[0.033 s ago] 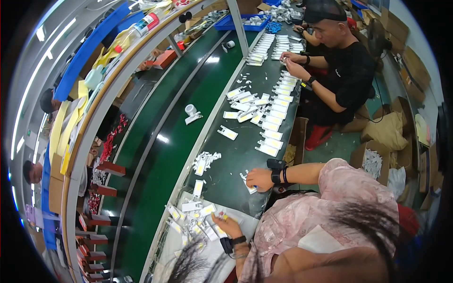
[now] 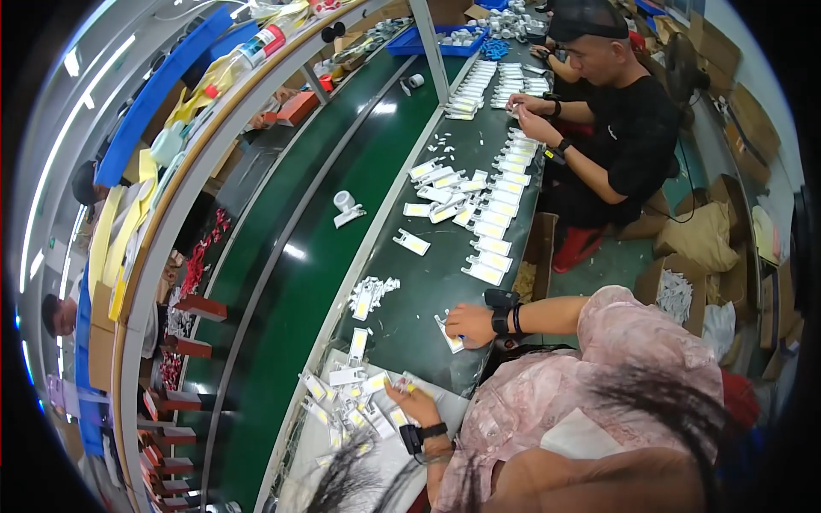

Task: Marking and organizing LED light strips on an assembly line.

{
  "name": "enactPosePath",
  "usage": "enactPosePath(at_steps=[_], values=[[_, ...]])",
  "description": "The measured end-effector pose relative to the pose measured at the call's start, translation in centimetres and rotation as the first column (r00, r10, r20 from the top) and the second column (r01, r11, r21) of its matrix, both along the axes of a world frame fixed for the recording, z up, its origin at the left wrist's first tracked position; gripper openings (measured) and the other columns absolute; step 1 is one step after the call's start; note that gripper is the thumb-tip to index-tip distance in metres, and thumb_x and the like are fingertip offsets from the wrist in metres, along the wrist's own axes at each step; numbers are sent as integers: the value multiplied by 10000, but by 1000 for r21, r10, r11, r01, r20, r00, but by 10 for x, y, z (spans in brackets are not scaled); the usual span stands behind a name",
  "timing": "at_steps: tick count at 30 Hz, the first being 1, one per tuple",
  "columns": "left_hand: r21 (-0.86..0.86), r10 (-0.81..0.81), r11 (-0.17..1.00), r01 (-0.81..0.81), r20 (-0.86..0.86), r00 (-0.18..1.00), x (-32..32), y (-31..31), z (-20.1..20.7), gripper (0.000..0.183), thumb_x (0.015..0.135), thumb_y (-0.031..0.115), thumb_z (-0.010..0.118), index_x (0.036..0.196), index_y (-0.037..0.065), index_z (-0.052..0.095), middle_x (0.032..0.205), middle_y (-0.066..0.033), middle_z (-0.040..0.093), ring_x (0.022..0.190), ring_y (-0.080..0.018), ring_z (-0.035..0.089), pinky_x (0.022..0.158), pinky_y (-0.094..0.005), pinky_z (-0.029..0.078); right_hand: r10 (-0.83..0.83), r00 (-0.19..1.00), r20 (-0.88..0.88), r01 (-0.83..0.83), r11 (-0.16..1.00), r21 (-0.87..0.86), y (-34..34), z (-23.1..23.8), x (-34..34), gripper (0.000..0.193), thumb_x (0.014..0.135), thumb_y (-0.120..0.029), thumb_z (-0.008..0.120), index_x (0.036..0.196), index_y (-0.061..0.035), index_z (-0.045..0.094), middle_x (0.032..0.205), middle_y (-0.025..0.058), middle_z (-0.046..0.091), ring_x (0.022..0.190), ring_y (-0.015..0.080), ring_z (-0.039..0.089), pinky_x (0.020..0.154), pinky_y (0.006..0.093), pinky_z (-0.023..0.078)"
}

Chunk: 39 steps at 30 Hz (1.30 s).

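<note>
My right hand (image 2: 469, 325) is closed over a white plate with a yellow panel (image 2: 451, 340), which lies on the dark green bench; the fingers cover part of it. Something small and blue shows by the fingertips. Lower in the picture, my left hand (image 2: 416, 405) curls beside a loose pile of similar white plates (image 2: 346, 376). Its fingertips are pinched together at a small yellowish spot, too small to name. Above the pile sits a heap of small white pieces (image 2: 373, 294).
Rows of white plates (image 2: 492, 230) run along the bench (image 2: 416, 295). A co-worker (image 2: 629, 128) in black handles a small piece at the upper right. Left of the bench, a green conveyor (image 2: 304, 197) carries a white fitting (image 2: 345, 205). A shelf frame (image 2: 162, 205) stands beyond.
The fingers of my left hand have shifted slightly, and a yellowish spot now shows at the fingertips. My right hand stays on its plate.
</note>
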<state>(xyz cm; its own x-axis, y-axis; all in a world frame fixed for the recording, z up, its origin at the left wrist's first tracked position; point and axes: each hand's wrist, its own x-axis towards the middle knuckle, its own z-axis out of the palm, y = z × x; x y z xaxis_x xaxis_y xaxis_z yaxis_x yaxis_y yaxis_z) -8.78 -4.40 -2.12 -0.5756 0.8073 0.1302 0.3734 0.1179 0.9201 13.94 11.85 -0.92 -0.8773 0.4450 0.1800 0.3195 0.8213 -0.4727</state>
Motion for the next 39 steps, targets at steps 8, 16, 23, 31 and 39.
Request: enactPosePath(at_steps=[8,16,23,31,39], values=[[-233,-205,967,102,-476,855,47,51,-18,615,739,-32,639,1340,-27,510,1414,-295,425,1291,-462,416,1117,-507,323,-252,955,-160,243,967,-73,-23,-20,-11,348,772,-196,756,1052,-105,571,1304,134,558,1341,353,468,1067,495,408],[-261,-310,949,178,-654,690,60,41,-25,533,803,81,686,1313,20,543,1373,-255,490,1261,-457,458,1034,-545,375,9,989,-146,-46,967,-252,-1,-27,-6,379,783,-129,711,1127,-97,554,1388,140,518,1423,347,384,1068,492,405],[-358,-316,927,114,-579,752,45,29,11,568,837,169,692,1354,6,522,1425,-289,469,1288,-462,455,1064,-532,365,-163,976,-147,149,984,-99,-23,-23,-12,425,852,-265,715,1227,-138,563,1460,101,495,1455,301,339,1150,534,242],[-263,69,745,-612,-883,464,-50,-120,-74,826,769,337,698,1495,99,385,1536,-272,333,1348,-423,421,1076,-510,346,-30,998,-54,33,998,59,-40,-38,-20,379,863,-285,695,1194,-141,579,1487,102,469,1473,272,316,1158,551,256],[-330,-84,902,-278,-767,636,-33,-108,-20,492,798,118,715,1255,-7,582,1170,-237,618,1062,-428,576,931,-508,447,31,996,-85,-31,1000,2,-41,-37,-26,332,872,-269,682,1163,-128,607,1466,105,483,1459,283,332,1160,547,271]])
